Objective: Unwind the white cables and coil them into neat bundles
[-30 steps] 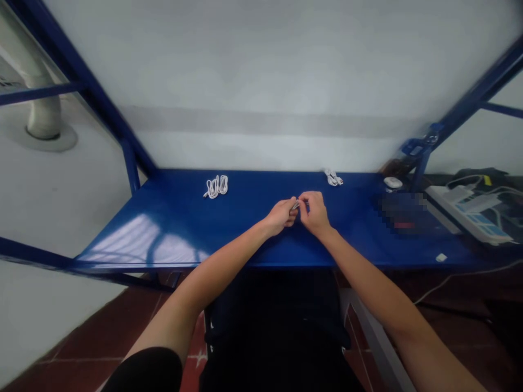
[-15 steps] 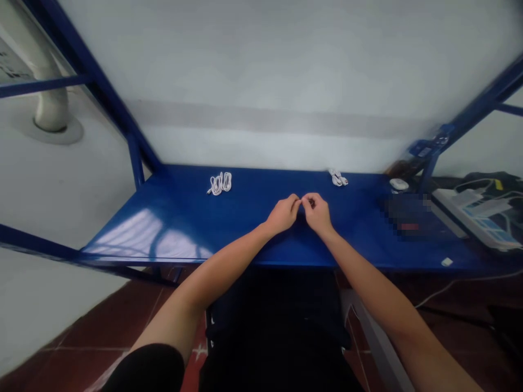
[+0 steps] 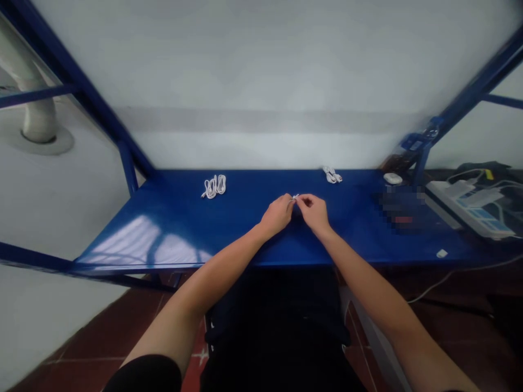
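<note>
Nearest, two bare forearms reaching forward over the front edge of a blue bench [image 3: 163,239]. Left hand [image 3: 278,213] and right hand [image 3: 314,211] meeting fingertip to fingertip above the middle of the bench, both equally close to a small white piece [image 3: 295,196], perhaps a cable end. Fingers of both hands curled in and pinching it, not spread. Poking up just between the two sets of fingertips; too small to tell its long axis.

Near the front right corner, a small white scrap [image 3: 442,253]. Further back, a coiled white cable [image 3: 214,187] towards the far left corner, well apart from the hands. Along the far edge, a second white bundle [image 3: 333,175] and a round white thing [image 3: 393,178]. Off the right end, a power strip [image 3: 469,209].
</note>
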{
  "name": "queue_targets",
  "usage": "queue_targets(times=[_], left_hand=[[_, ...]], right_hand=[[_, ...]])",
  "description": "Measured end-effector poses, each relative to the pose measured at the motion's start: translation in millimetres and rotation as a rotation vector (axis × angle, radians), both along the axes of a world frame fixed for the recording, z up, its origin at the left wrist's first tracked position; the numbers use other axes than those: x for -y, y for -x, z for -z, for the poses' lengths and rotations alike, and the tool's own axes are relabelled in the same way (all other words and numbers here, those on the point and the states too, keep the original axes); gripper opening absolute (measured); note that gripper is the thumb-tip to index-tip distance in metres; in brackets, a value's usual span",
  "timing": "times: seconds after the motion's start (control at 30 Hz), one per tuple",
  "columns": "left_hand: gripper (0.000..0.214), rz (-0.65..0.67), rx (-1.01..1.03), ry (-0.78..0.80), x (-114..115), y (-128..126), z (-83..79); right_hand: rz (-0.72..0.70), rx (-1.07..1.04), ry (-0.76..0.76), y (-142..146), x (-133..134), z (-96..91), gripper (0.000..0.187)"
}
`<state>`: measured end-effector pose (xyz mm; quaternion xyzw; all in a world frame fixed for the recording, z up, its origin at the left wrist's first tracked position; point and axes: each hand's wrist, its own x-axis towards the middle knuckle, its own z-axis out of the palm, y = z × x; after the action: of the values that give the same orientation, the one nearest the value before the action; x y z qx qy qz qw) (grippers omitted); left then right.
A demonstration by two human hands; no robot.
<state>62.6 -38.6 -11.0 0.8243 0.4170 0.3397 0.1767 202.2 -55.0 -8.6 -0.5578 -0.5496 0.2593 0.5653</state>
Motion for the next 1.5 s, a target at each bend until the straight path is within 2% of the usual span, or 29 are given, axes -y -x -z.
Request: queue_targets(times=[0.2,0.33,0.57,0.77,1.0,1.1,1.23,1.3,1.4,1.5], left_hand=[[0.023,-0.054,-0.128,0.000,3,0,-7.0],[0.023,-0.046,-0.218,-0.027,4,1,-8.7],[0.018,-0.022,-0.266,-0.035,4,1,-6.2],[0.019,-0.016,-0.167,0.022,5,0,-5.5],[0.010,0.056,0.140,0.109,6,0,-1.6],[0.007,0.085,0.307,0.286,3,-3,-4.0],[0.006,0.073,0.529,0.769,-2,-5,-12.3],[0.007,0.086,0.589,0.942,-4,-4,-16.0],[0.025,0.111,0.601,1.032,-4,-1,-18.3],[0.026,0.072,0.562,0.931,-4,1,-18.1]], right_hand=[[-0.182,-0.348,0.293,0,-3,-2.8,0.038],[-0.284,-0.537,0.381,-1,-1,-9.1,0.039],[-0.334,-0.542,0.463,-4,-1,-11.6,0.033],[-0.342,-0.432,0.361,-5,0,-6.8,0.036],[-0.233,-0.178,0.158,-2,1,-3.0,0.033],[-0.201,-0.005,0.100,-4,2,-2.9,0.030],[-0.198,0.185,0.064,-4,4,-5.5,0.027],[-0.217,0.272,0.040,-3,6,-6.6,0.026],[-0.261,0.402,-0.034,-2,7,-6.8,0.024],[-0.290,0.492,-0.122,-3,7,-5.7,0.021]])
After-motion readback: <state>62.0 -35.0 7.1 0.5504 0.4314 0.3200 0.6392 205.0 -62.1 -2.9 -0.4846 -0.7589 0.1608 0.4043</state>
